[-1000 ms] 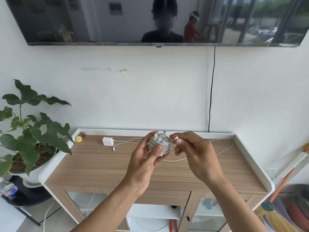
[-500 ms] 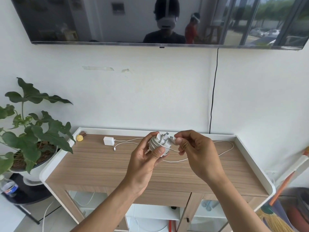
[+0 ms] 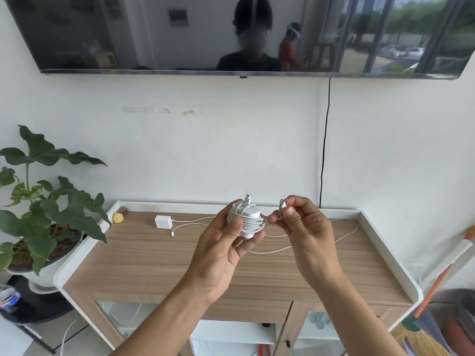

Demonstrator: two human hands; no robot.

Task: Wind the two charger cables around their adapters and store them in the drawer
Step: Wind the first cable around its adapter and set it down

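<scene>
- Left hand (image 3: pixel 221 249) clasps wound white adapter (image 3: pixel 246 218) above wooden cabinet top (image 3: pixel 154 255), prongs up, long axis upright.
- Right hand (image 3: pixel 303 227), just beside, pinches cable connector (image 3: pixel 282 203), tip upward.
- Second adapter (image 3: pixel 163 222) lies farther left, unwound.

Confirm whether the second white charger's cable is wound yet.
No: the square white adapter lies on the wooden cabinet top, its thin white cable sprawling loose.

A wooden cabinet top (image 3: pixel 159 255) carries a white adapter (image 3: pixel 163 222), its loose cable (image 3: pixel 344 233), and a yellow object (image 3: pixel 117 218).
</scene>
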